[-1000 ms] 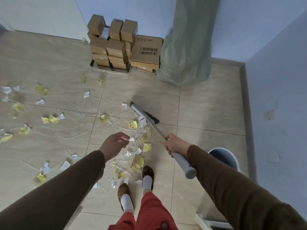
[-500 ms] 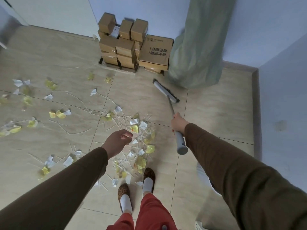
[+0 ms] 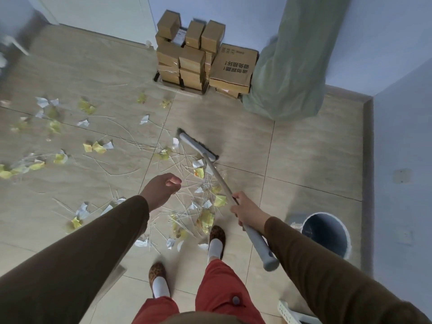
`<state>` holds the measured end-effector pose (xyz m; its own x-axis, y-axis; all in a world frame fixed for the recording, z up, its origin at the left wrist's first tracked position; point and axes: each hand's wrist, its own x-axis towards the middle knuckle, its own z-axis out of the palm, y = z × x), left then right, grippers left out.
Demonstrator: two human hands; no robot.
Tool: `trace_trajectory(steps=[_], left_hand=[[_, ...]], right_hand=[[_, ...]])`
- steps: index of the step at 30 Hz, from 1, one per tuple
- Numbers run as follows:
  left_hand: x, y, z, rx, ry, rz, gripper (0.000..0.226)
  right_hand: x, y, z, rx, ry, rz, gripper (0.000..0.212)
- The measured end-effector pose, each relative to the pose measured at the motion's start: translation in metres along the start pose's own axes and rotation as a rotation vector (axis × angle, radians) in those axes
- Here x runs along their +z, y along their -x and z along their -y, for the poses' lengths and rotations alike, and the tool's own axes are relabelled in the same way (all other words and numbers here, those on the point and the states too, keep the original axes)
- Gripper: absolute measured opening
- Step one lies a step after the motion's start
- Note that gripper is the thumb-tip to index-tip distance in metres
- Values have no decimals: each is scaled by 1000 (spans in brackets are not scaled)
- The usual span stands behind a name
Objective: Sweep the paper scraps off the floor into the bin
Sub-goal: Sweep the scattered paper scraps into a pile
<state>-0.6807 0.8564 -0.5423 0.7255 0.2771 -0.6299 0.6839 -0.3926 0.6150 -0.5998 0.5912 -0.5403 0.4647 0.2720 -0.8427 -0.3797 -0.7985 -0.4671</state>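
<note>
The right hand (image 3: pixel 245 212) is wrapped round the handle of the broom (image 3: pixel 224 190), gripping it partway down, with the grey end of the handle sticking out past the wrist towards the bin (image 3: pixel 326 232). The left hand (image 3: pixel 161 190) hangs free over the floor (image 3: pixel 304 148), fingers loosely curled and holding nothing. The broom head (image 3: pixel 198 146) rests on the floor at the far edge of the densest heap of paper scraps (image 3: pixel 203 202), which lies between the broom head and the person's feet. The bin stands on the floor to the right of that heap, near the right wall, its mouth open. More scraps and thin white strips lie scattered well to the left of the heap.

To do this stroke well, I would keep the bristles flat on the floor and draw them towards the feet in short, low pulls, since light crumpled paper probably skips under a fast or lifted head. A one-handed grip gives little control; bringing the left hand onto the handle would likely steady it. Gather the left-hand scatter into the heap before steering anything towards the bin, and angle the head so the thin strips do not slip past its ends.
</note>
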Motion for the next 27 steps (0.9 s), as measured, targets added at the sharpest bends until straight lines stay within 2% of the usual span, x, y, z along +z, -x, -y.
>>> trace_trajectory(steps=[6,11,14,18,22,27], left_hand=[[-10,39,37,37,-3,66,13],[-21,78,73,79,10,108,14],[-27,98,99,86,6,127,14],[-32,120,125,91,-6,128,16],[-28,140,143,92,3,122,16],[-18,165,156,97,9,99,12]], right_hand=[[55,61,-42,50,-130,-194,41],[104,63,-54,204,-281,-291,41],[139,58,-56,270,-378,-279,38],[185,65,-45,261,-561,-209,38],[215,90,-47,212,-664,-167,21],[244,127,-68,157,-720,-235,30]])
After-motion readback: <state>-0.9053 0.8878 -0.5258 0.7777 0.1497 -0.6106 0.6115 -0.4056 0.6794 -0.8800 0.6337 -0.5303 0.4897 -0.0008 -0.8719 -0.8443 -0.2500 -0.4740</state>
